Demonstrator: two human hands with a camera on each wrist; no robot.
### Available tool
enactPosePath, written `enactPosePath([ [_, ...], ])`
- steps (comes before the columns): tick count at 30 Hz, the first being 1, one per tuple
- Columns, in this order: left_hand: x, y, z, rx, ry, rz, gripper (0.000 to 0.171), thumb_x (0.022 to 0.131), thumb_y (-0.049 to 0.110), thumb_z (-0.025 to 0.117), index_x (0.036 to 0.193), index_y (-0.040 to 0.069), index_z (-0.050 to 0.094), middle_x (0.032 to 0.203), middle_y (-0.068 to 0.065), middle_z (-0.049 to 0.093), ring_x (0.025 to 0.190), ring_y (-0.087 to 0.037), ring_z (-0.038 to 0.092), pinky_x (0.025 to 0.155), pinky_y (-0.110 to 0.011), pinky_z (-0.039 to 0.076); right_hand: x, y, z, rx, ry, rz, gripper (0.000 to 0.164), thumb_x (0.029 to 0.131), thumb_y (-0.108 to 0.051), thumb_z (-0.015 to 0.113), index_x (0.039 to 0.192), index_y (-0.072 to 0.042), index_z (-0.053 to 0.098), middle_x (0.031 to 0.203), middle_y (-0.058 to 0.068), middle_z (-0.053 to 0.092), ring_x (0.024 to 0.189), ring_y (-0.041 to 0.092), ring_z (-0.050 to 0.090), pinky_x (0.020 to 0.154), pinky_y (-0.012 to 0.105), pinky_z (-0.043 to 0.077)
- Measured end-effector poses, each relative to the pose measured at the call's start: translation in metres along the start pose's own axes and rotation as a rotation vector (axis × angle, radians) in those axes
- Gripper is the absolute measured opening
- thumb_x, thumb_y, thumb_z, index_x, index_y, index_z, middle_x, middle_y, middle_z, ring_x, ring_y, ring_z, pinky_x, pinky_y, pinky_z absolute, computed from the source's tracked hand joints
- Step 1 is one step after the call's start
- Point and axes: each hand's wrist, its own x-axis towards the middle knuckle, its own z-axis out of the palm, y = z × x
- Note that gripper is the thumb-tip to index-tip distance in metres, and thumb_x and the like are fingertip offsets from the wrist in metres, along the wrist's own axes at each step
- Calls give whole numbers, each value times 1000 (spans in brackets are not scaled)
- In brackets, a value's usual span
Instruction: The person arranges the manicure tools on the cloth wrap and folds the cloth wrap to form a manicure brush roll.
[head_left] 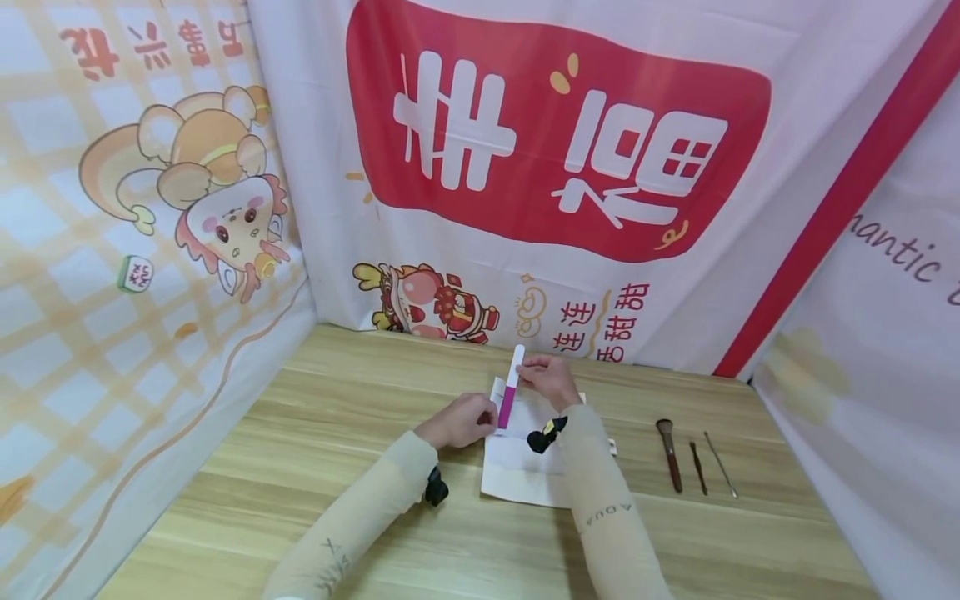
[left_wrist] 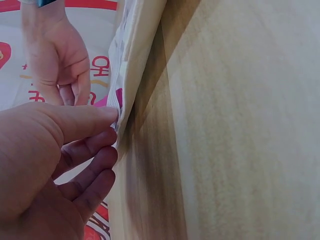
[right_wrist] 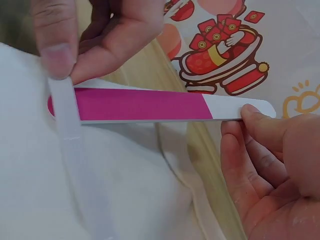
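Note:
My right hand (head_left: pixel 550 381) pinches the white end of a nail file (right_wrist: pixel 145 106), whose other part is magenta. In the right wrist view, the file's magenta end passes beneath a white elastic band (right_wrist: pixel 75 145). Thumb and finger of my left hand (head_left: pixel 468 419) pinch that band at the edge of a white cloth (head_left: pixel 522 485). The cloth lies spread on the table, partly covered by my right forearm. In the left wrist view, the left hand (left_wrist: pixel 55 150) grips the band close to the cloth's edge, with the right hand (left_wrist: pixel 62 60) beyond it.
Right of the cloth on the wooden table (head_left: pixel 360 500) lie a brush (head_left: pixel 669 454) with a dark handle, a short dark slim tool (head_left: pixel 698 467) and a thin metal tool (head_left: pixel 721 464). Printed curtains (head_left: pixel 322 167) stand around the table's back and sides.

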Motion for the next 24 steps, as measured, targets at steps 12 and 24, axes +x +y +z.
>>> enactPosePath([
  [12, 0, 3, 0, -13, 8, 0, 9, 101, 10, 70, 92, 13, 72, 91, 2, 65, 85, -13, 57, 86, -32, 51, -12, 19, 4, -116, -44, 81, 17, 96, -6, 76, 108, 6, 76, 87, 9, 78, 74, 9, 69, 69, 20, 57],
  [24, -1, 5, 0, -6, 17, 0, 9, 101, 9, 69, 93, 13, 72, 93, 1, 66, 85, -13, 58, 85, -34, 52, -29, 19, 0, -191, -152, 113, 12, 94, -6, 78, 103, 2, 80, 88, 8, 80, 73, 10, 71, 70, 23, 59],
])
